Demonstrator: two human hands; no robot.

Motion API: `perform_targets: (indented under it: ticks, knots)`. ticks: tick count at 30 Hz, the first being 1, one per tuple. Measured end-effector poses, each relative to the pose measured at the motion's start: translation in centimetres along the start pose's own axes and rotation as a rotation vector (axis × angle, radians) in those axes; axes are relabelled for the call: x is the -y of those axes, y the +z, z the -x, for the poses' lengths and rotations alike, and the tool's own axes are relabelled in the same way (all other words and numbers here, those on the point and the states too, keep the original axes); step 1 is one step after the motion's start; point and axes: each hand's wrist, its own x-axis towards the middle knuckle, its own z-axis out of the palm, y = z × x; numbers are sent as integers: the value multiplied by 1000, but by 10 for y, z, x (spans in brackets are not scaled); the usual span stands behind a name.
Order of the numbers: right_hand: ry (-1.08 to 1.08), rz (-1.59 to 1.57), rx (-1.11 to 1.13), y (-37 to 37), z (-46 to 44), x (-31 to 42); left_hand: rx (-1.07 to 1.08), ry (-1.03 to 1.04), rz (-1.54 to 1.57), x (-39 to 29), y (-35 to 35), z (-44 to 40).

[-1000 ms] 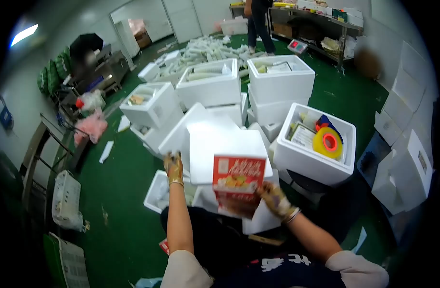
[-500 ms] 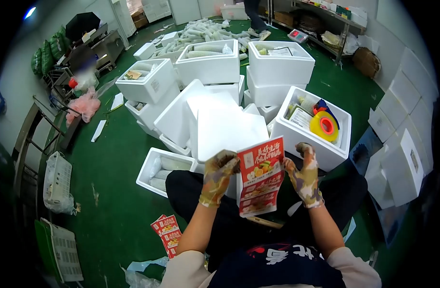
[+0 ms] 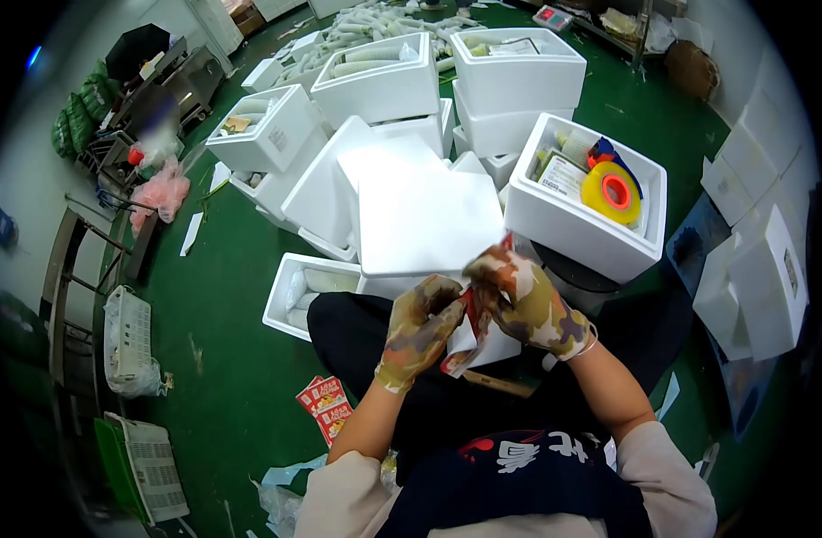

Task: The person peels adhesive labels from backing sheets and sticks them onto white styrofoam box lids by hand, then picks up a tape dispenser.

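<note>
Both hands wear camouflage gloves and are close together above my lap. My left hand (image 3: 422, 330) pinches one edge of a red printed label sheet (image 3: 460, 359). My right hand (image 3: 532, 305) grips the sheet's other side, its fingers bent over the top. The sheet is now seen nearly edge-on, partly hidden by the gloves. Just beyond the hands, a white foam lid (image 3: 429, 220) lies on top of other lids. To the right, an open foam box (image 3: 581, 229) holds net-wrapped produce, a printed card and a yellow tape roll with dispenser (image 3: 611, 192).
More red label sheets (image 3: 326, 403) lie on the green floor at left. Open foam boxes (image 3: 371, 90) of net-wrapped produce are stacked ahead, with a loose produce heap (image 3: 375, 22) behind. White crates (image 3: 129, 336) stand left; foam boxes (image 3: 761, 278) stand right.
The label sheet, spread flat facing me before, is now turned and bunched between my hands. My right hand has moved left, close to my left hand. The view has tilted downward.
</note>
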Motion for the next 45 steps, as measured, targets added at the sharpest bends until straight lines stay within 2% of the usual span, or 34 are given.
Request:
perform_targets:
  ticks: [2, 3, 5, 6, 8, 10, 11, 14, 15, 18, 20, 21, 22, 23, 25, 26, 27, 28, 29, 31, 32, 35, 36, 37, 39, 40, 41, 42, 43, 44, 45]
  knots:
    - [-14, 113, -269, 4, 1, 9, -24, -78, 95, -8, 5, -1]
    - [132, 78, -315, 10, 11, 11, -52, -145, 190, -11, 9, -2]
    - [128, -51, -252, 20, 24, 11, -90, -135, 223, -6, 12, -3]
    - [216, -115, -261, 23, 24, 17, -65, -72, 133, -3, 12, -4]
    - [233, -131, -258, 27, 30, 15, -36, -23, 48, 3, 7, -3]
    - [185, -61, -231, 25, 28, 16, 142, 242, -349, 6, -4, -7]
    - [191, -65, -228, 23, 29, 15, 143, 235, -348, 4, -6, -8]
    - [190, -35, -15, 17, 28, 17, 171, 279, -476, -2, -8, -6]
    - [189, -36, -12, 18, 27, 18, 140, 200, -373, -3, -6, -4]
    - [423, -324, -230, 25, 33, 10, 80, 23, -153, 4, -9, 0]
    - [584, -690, -349, 34, 49, -5, 9, -141, 178, 4, -11, 4]
    - [623, -862, -400, 35, 56, -8, 5, -137, 182, 9, -12, 2]
    - [669, -783, -346, 35, 64, -8, -91, -157, 369, 18, -13, -1]
    - [610, -654, -233, 36, 68, -4, -188, -177, 557, 27, -15, -3]
    - [416, -532, -117, 31, 64, 3, -161, -180, 653, 38, -17, -5]
    - [398, -535, -121, 24, 53, 9, -196, -177, 627, 36, -13, -8]
    - [151, -421, -242, 22, 38, 1, -229, -176, 600, 34, -11, -10]
    - [37, -131, -177, 8, 22, 1, -142, -231, 507, 44, -22, -9]
    - [-81, 160, -108, -7, 5, 3, -147, -225, 507, 42, -23, -11]
    - [-116, 235, 89, -1, -7, -18, -107, -220, 436, 37, -23, -15]
    - [-183, 300, 139, 3, -6, -32, -153, -224, 282, 38, -22, -17]
    - [-258, 395, 150, 20, 13, -41, -297, -329, 176, 64, -33, -26]
    - [-269, 254, 204, 37, 38, -53, -414, -381, 178, 72, -36, -25]
    - [-279, 113, 257, 54, 64, -62, -513, -224, 289, 117, -43, -29]
    - [-270, 3, 413, 51, 85, -35, -500, -187, -180, 153, -64, -30]
    - [-302, 47, 274, 40, 81, -33, -512, -181, -392, 166, -72, -30]
    - [-328, 87, 134, 29, 79, -27, -515, -182, -391, 163, -79, -31]
    - [-271, 62, 111, 6, 55, -22, -468, -213, -673, 154, -84, -29]
    - [-125, -34, 42, -3, 34, -32, -409, -239, -955, 146, -91, -29]
    - [-151, -83, 24, -19, 2, -47, -312, -280, -958, 142, -103, -28]
    - [-40, 28, 58, -26, -23, -59, -389, -200, -839, 134, -106, -27]
